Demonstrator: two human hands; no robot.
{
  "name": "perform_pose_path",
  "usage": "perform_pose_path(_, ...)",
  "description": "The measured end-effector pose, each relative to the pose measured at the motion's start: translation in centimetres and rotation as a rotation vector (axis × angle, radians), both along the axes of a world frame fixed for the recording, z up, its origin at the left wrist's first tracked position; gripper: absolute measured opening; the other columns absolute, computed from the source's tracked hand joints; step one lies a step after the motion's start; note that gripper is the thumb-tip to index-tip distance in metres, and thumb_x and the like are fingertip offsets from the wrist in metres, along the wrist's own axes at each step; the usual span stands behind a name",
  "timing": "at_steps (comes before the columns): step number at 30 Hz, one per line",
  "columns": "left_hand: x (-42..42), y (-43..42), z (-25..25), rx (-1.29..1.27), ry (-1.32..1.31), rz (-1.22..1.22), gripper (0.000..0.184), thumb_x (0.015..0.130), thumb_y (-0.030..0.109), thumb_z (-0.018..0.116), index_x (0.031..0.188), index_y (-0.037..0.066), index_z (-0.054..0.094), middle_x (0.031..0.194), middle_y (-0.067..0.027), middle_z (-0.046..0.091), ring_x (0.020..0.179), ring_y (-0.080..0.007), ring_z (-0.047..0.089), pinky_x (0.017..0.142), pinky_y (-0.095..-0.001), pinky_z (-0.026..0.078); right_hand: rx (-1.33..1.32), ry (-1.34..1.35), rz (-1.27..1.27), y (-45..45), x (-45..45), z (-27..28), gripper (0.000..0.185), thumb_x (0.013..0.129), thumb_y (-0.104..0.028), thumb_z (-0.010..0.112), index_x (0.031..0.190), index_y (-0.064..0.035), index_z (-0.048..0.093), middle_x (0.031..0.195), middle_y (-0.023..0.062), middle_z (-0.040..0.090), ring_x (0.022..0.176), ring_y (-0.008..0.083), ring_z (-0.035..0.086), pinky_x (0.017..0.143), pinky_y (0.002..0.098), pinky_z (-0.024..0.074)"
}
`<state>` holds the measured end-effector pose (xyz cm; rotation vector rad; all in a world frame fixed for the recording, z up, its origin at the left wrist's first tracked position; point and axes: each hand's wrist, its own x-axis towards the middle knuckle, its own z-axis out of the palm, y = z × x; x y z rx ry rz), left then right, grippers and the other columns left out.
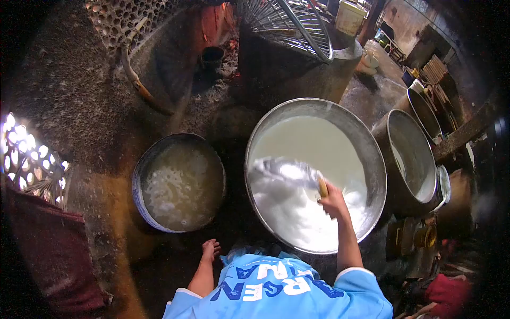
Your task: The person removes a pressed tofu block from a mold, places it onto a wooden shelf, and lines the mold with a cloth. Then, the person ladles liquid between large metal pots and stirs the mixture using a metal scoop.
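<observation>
My right hand is closed around the short wooden handle of a metal scoop. The scoop's head is smeared by motion, so its exact shape is unclear; it is over the left part of a large round metal pot. Milky white liquid fills much of that pot, with thick white foam toward the near side. My left hand hangs low between the two vessels, fingers loosely bent and nothing visible in it. Closest to it is a smaller pot of cloudy, foamy liquid.
Right of the large pot stands another deep metal pot, with a further vessel behind. A metal rack and a pale bucket rest on the ledge at the back. Dark red cloth hangs at left.
</observation>
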<state>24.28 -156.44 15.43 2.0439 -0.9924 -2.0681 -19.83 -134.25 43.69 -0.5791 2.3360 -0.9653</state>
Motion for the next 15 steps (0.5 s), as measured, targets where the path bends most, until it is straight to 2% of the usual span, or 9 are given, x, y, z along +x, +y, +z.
perform_pose_path(3, 2.3, -0.2, -1.3, 0.028, 0.027, 0.011, 0.029, 0.086, 0.026, 0.05, 0.112, 0.013, 0.053, 0.095, -0.0074, 0.062, 0.072, -0.0197, 0.061, 0.06, -0.0362, 0.047, 0.01, 0.376, 0.013, -5.7, -3.6, -4.9, 0.05, 0.064, 0.0, 0.052, 0.114, -0.004, 0.052, 0.067, 0.0154, 0.061, 0.048, 0.0249, 0.059, 0.041, 0.0338, 0.0491)
perform_pose_path(6, 3.2, 0.2, -0.8, 0.036, -0.014, 0.032, 0.03, 0.086, 0.026, 0.051, 0.112, 0.012, 0.053, 0.096, -0.008, 0.061, 0.072, -0.0201, 0.061, 0.062, -0.0366, 0.047, 0.195, 0.258, -0.016, -9.1, -4.7, -5.4, 0.041, 0.064, 0.0, 0.05, 0.105, -0.0007, 0.054, 0.071, 0.0189, 0.061, 0.055, 0.0272, 0.062, 0.043, 0.0354, 0.049)
perform_pose_path(9, 4.2, 0.8, -0.6, 0.049, -0.002, 0.059, 0.03, 0.085, 0.026, 0.051, 0.111, 0.012, 0.054, 0.097, -0.0085, 0.061, 0.072, -0.0204, 0.061, 0.062, -0.0367, 0.047, 0.276, 0.341, 0.119, -7.4, -7.0, -12.7, 0.032, 0.065, -0.002, 0.051, 0.097, 0.0014, 0.055, 0.072, 0.02, 0.061, 0.06, 0.0265, 0.063, 0.045, 0.0365, 0.0496)
perform_pose_path(10, 4.4, 1.0, -0.7, 0.054, 0.003, 0.068, 0.03, 0.085, 0.026, 0.051, 0.111, 0.012, 0.054, 0.097, -0.0087, 0.061, 0.072, -0.0205, 0.061, 0.062, -0.0367, 0.047, 0.334, 0.266, 0.06, -6.8, -6.1, -12.2, 0.027, 0.063, -0.005, 0.064, 0.088, 0.0019, 0.057, 0.082, 0.0206, 0.063, 0.076, 0.0343, 0.064, 0.066, 0.0423, 0.0527)
perform_pose_path(13, 4.4, 1.7, -0.4, 0.063, -0.001, 0.057, 0.029, 0.085, 0.026, 0.051, 0.11, 0.012, 0.054, 0.097, -0.0088, 0.061, 0.072, -0.0206, 0.061, 0.061, -0.0356, 0.047, 0.401, 0.043, 0.025, -4.3, -4.2, -11.3, 0.03, 0.062, -0.007, 0.067, 0.089, 0.0009, 0.058, 0.081, 0.0197, 0.063, 0.076, 0.0333, 0.064, 0.066, 0.0414, 0.0528)
perform_pose_path(15, 3.7, 2.2, 0.1, 0.044, 0.004, 0.046, 0.03, 0.085, 0.027, 0.051, 0.11, 0.012, 0.054, 0.096, -0.0085, 0.061, 0.072, -0.0206, 0.061, 0.06, -0.0356, 0.047, 0.401, 0.105, 0.052, -1.4, -3.5, -12.8, 0.03, 0.062, -0.009, 0.068, 0.088, 0.0004, 0.058, 0.081, 0.0197, 0.063, 0.076, 0.0341, 0.063, 0.067, 0.0411, 0.0523)
